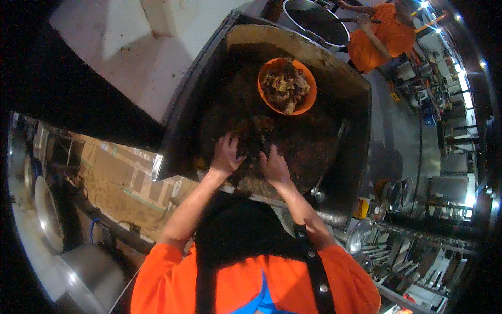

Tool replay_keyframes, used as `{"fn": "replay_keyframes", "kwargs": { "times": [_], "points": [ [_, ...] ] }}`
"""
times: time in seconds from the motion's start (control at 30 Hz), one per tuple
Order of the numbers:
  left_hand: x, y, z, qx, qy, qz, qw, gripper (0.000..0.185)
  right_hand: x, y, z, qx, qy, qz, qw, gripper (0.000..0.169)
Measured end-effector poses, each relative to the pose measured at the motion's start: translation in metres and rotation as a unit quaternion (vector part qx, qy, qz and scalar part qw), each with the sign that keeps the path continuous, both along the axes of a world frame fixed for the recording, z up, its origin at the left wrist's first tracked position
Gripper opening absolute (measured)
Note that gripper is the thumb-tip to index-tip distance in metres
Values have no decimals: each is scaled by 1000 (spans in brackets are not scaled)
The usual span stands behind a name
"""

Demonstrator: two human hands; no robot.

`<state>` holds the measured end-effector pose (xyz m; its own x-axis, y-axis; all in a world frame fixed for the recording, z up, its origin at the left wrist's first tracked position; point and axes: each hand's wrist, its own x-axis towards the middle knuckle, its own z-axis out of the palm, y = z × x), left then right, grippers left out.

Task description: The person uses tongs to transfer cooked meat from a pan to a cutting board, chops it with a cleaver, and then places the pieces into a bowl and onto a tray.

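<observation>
My left hand (pixel 226 156) is low over the dark work surface (pixel 310 157), its fingers curved and apart. What lies under those fingers is too dark to make out. My right hand (pixel 275 165) is closed around what looks like a knife (pixel 260 128), its thin blade pointing away from me and its handle hidden in my grip. Beyond both hands, an orange bowl (pixel 313 94) stands on the same surface, heaped with chunks of what looks like cooked meat (pixel 288 87).
Raised dark walls (pixel 362 117) enclose the surface at the back and sides. Behind it, a co-worker (pixel 376 43) in orange holds a long tool over a large round pot (pixel 313 19). A metal-ended rod (pixel 318 192) lies at right. Large metal pots (pixel 92 271) stand lower left.
</observation>
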<state>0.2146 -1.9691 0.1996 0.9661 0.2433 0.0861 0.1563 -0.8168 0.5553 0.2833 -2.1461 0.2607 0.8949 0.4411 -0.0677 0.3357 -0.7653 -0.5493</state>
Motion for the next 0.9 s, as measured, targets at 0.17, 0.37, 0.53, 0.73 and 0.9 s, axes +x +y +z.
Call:
{"fn": "replay_keyframes", "kwargs": {
  "times": [0.17, 0.37, 0.53, 0.73, 0.9],
  "points": [
    [-10, 2, 10, 9, 33, 37, 999, 69, 3, -17, 9, -47, 78, 23, 996, 38],
    [-9, 7, -12, -38, -37, 4, 999, 63, -4, -8, 41, 144, -33, 28, 989, 32],
    [-1, -2, 4, 5, -22, 38, 999, 60, -7, -4, -3, -38, 32, 14, 999, 35],
    [-11, -3, 5, 15, -2, 74, 997, 52, -3, -16, 29, -42, 79, 2, 996, 40],
    [7, 5, -5, -41, -78, 25, 996, 50, -8, -9, 44, 103, 43, 5, 994, 48]
  ]
}}
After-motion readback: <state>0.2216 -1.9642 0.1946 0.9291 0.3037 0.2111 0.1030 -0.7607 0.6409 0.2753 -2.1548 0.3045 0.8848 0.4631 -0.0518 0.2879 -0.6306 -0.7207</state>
